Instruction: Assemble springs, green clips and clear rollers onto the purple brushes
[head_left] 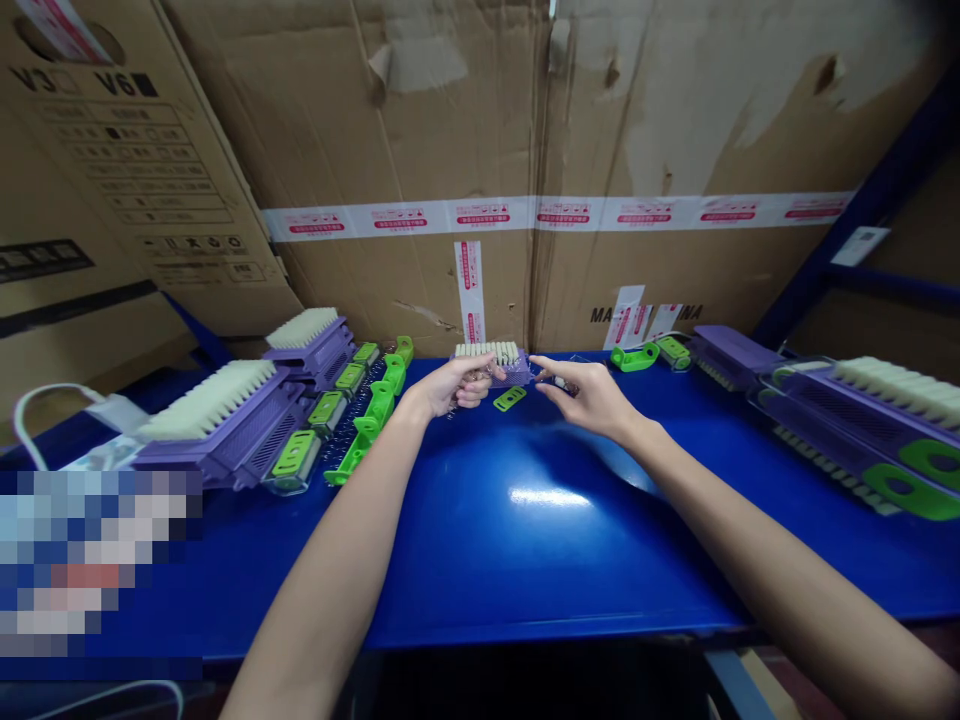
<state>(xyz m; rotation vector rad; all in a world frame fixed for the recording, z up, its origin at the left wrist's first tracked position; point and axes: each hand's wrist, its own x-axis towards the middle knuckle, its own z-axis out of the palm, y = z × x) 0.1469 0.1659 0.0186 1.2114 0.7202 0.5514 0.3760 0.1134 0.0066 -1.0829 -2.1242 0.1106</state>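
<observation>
A small purple block with cream bristle-like rows on top (516,372) sits at the back middle of the blue table. My left hand (466,385) is closed against its left front, index finger stretched along it. Thin shiny wire shows by those curled fingers, but what they hold is too small to make out. At the block's right end, my right hand (589,395) has its thumb and index finger apart, tips close to the block. Something small and dark behind that hand is partly hidden. A flat green slotted piece (510,400) lies just in front of the block.
Purple bristled blocks (225,410) stand on the left, beside several green slotted pieces (326,410) and green brackets (382,400). More purple blocks (840,400) are at right, near a green bracket (634,358). Cardboard (420,270) walls the back; a white cable (45,390) runs at far left.
</observation>
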